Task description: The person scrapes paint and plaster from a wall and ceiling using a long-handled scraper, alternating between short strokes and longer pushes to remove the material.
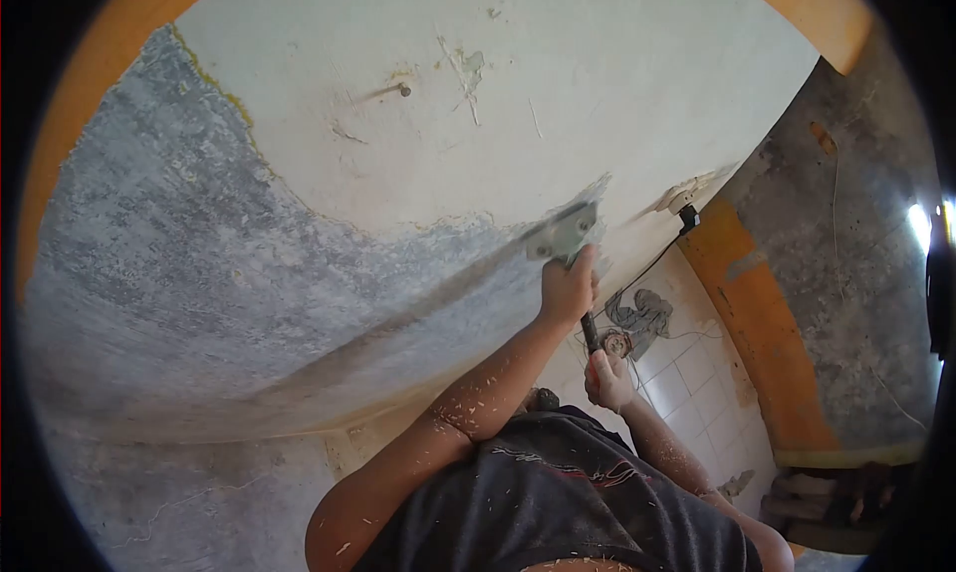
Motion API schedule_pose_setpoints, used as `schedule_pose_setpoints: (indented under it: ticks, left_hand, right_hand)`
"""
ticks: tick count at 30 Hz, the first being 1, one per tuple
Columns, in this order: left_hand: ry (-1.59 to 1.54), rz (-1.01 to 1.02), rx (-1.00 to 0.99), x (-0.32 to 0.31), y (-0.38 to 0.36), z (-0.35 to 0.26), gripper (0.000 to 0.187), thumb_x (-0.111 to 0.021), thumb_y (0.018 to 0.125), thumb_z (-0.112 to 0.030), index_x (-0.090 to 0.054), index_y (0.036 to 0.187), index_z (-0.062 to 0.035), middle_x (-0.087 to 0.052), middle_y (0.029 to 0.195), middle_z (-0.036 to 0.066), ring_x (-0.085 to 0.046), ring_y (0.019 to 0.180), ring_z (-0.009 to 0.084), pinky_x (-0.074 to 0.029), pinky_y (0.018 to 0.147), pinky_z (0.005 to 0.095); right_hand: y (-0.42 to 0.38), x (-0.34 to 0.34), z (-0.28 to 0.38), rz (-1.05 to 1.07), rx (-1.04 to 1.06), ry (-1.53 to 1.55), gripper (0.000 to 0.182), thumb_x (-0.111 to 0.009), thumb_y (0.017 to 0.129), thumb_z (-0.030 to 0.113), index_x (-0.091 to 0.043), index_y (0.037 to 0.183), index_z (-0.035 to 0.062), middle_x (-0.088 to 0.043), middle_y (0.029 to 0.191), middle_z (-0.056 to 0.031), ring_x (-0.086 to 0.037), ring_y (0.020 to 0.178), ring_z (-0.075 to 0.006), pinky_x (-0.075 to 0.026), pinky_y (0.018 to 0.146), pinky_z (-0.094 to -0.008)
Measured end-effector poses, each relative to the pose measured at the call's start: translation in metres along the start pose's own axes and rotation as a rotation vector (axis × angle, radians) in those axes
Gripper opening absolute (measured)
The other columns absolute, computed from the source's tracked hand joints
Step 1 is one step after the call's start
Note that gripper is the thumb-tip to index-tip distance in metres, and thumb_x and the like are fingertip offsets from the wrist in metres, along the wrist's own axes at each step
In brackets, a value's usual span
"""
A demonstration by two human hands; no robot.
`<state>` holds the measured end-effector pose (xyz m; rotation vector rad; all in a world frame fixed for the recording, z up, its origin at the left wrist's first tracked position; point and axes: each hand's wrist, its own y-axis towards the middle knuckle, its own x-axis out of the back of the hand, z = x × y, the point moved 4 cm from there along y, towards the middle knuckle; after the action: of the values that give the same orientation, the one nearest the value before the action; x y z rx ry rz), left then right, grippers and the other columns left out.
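My left hand (570, 289) is wrapped around a long-handled wall scraper, close below its head, with the thumb lying up toward the metal. The wall scraper (589, 328) has a dark handle and a flat metal head with two bolts, slightly blurred. Its blade edge meets the wall (398, 164) where white paint borders bare grey plaster. Lower on the same handle, my right hand (609, 381) is closed around the end. Paint flakes cling to both forearms and to the dark shirt (558, 482).
A socket with a black plug (688, 217) sits on the wall to the right, its cable hanging down. A nail or peg (403, 90) sticks out above. Grey cloth (645, 313) lies by the white floor tiles (687, 373). An orange band (757, 323) edges the right-hand wall.
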<state>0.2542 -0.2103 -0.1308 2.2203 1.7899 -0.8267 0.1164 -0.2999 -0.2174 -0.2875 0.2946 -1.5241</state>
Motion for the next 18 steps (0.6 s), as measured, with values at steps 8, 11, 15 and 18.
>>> schedule_pose_setpoints:
  ticks: [8,11,15,18]
  left_hand:
    - [-0.105,0.028,0.054,-0.009,-0.003,-0.013,0.033,-0.056,0.083,-0.027,-0.038,0.061,-0.0092,-0.036,0.046,0.001,-0.035,0.032,0.0105,-0.029,0.031,0.0259]
    - [-0.078,-0.011,0.035,-0.002,-0.005,-0.002,0.035,-0.056,0.083,-0.028,-0.037,0.060,-0.0095,-0.036,0.046,0.001,-0.034,0.033,0.0106,-0.028,0.031,0.0259]
    - [-0.042,-0.044,0.048,0.005,-0.004,0.002,0.035,-0.056,0.082,-0.027,-0.037,0.059,-0.0095,-0.035,0.046,0.001,-0.034,0.033,0.0108,-0.027,0.031,0.0262]
    - [0.009,-0.013,0.041,-0.006,-0.010,-0.016,0.035,-0.056,0.082,-0.027,-0.036,0.059,-0.0095,-0.035,0.046,0.000,-0.033,0.033,0.0110,-0.026,0.031,0.0265]
  right_hand:
    - [-0.004,0.000,0.008,-0.031,0.022,-0.038,0.053,-0.034,0.090,0.052,-0.042,0.060,0.0086,-0.039,0.044,-0.0010,-0.039,0.033,-0.0131,-0.031,0.033,-0.0257]
    - [-0.005,-0.001,0.005,-0.050,-0.038,-0.018,0.053,-0.036,0.090,0.051,-0.042,0.058,0.0085,-0.040,0.045,0.0002,-0.040,0.036,-0.0109,-0.032,0.035,-0.0254]
    - [-0.005,-0.010,-0.011,-0.072,-0.086,-0.017,0.051,-0.036,0.089,0.052,-0.043,0.063,0.0089,-0.040,0.047,-0.0007,-0.040,0.035,-0.0119,-0.031,0.035,-0.0261]
    - [-0.011,-0.010,0.018,-0.116,0.001,-0.022,0.052,-0.037,0.088,0.053,-0.043,0.062,0.0089,-0.040,0.047,-0.0005,-0.039,0.035,-0.0114,-0.030,0.035,-0.0259]
